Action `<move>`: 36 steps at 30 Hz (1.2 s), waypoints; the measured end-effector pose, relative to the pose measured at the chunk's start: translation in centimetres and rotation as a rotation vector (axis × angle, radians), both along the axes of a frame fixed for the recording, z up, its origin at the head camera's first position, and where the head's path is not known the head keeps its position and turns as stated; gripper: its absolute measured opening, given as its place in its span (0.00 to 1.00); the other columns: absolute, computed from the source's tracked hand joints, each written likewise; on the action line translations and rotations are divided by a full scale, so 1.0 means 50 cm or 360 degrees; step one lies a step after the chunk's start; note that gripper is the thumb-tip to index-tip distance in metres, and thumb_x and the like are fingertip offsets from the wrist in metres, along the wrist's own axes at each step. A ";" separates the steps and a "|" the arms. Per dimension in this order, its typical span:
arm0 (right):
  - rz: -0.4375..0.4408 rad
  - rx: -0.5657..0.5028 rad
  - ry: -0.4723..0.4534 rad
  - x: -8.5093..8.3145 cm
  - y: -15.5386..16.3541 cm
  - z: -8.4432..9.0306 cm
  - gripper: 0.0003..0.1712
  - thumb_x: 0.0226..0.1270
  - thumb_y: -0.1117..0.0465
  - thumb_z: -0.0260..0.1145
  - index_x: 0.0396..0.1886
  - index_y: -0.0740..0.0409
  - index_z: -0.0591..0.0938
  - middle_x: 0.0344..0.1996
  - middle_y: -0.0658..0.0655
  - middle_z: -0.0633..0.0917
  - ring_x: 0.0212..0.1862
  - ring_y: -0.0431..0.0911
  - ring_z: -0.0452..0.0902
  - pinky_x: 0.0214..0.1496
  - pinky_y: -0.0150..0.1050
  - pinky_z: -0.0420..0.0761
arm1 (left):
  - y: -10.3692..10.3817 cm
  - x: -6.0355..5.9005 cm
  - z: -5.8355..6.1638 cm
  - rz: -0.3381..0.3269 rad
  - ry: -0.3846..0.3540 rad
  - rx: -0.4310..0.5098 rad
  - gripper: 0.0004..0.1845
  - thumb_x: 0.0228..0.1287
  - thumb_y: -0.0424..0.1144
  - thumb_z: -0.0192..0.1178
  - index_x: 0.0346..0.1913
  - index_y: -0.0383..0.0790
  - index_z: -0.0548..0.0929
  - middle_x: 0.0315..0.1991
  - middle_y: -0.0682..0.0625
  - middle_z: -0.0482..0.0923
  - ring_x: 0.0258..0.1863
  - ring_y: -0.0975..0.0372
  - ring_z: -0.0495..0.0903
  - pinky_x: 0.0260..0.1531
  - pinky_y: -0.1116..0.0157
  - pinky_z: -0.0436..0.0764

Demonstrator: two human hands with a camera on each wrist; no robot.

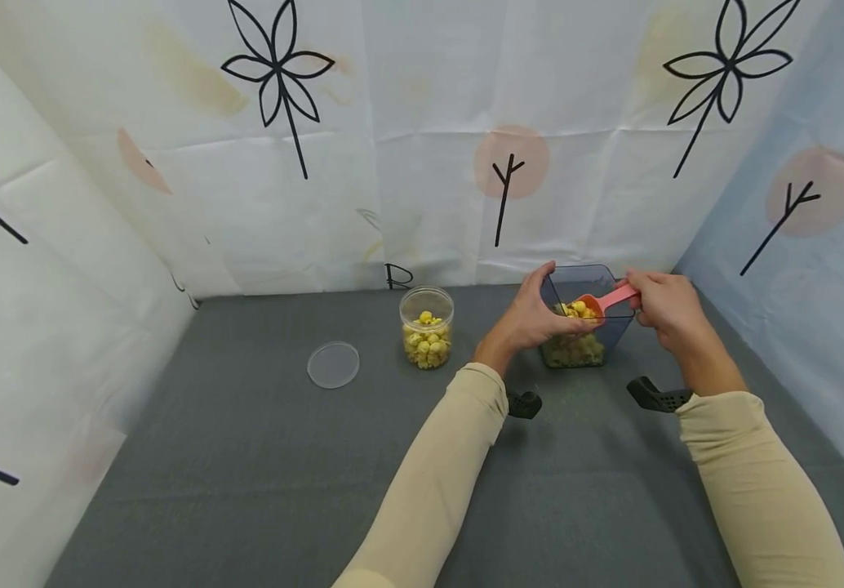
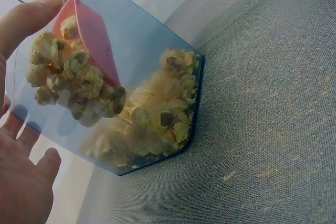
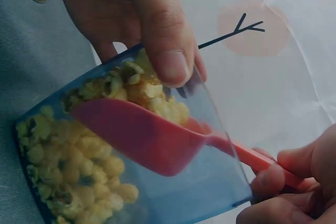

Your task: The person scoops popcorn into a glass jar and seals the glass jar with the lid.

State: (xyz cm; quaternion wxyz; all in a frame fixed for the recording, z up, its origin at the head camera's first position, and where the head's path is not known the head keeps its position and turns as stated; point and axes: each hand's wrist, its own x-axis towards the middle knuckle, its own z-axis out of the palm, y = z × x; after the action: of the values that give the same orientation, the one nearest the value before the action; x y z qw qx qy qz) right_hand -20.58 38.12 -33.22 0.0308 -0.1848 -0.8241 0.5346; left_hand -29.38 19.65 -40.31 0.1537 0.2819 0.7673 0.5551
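A clear bluish square container holds popcorn in its lower part. My left hand grips its left side, thumb over the near wall and fingers behind. My right hand pinches the handle of a pink scoop at the container's right rim. The scoop's bowl sits inside the container, heaped with popcorn, just under the left thumb in the right wrist view. The container leans in both wrist views.
Left of the container stands a round clear jar partly filled with popcorn. A clear round lid lies flat on the grey tabletop farther left. White printed cloth hangs behind, and a bluish cloth wall borders the right side.
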 end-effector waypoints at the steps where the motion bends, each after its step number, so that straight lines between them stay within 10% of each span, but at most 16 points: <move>1: -0.0011 -0.0078 0.0017 0.002 0.002 -0.001 0.26 0.83 0.41 0.45 0.50 0.53 0.82 0.17 0.40 0.72 0.16 0.36 0.57 0.22 0.35 0.63 | 0.000 0.000 0.000 -0.0001 0.0004 0.0002 0.59 0.51 0.49 0.80 0.81 0.63 0.52 0.81 0.55 0.53 0.79 0.51 0.60 0.74 0.48 0.69; 6: -0.0055 -0.0435 0.0099 0.010 0.012 -0.012 0.22 0.82 0.45 0.49 0.31 0.41 0.84 0.15 0.43 0.70 0.14 0.38 0.54 0.20 0.38 0.58 | 0.002 -0.001 0.000 0.0004 0.0022 -0.0007 0.59 0.52 0.49 0.80 0.82 0.62 0.52 0.81 0.54 0.53 0.79 0.52 0.61 0.74 0.49 0.69; 36: -0.0022 -0.0911 0.0257 0.010 0.017 -0.040 0.23 0.82 0.48 0.51 0.32 0.50 0.87 0.14 0.44 0.66 0.15 0.39 0.51 0.23 0.37 0.47 | 0.003 -0.004 -0.005 0.0017 0.0027 -0.0008 0.59 0.51 0.48 0.80 0.81 0.63 0.52 0.81 0.55 0.54 0.77 0.56 0.62 0.72 0.50 0.71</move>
State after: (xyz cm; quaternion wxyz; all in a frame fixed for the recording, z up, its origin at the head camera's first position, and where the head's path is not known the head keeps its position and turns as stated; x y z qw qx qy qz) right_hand -20.08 38.98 -35.23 0.0464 -0.1485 -0.6336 0.7579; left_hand -29.59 19.81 -40.57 0.1448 0.2822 0.7715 0.5515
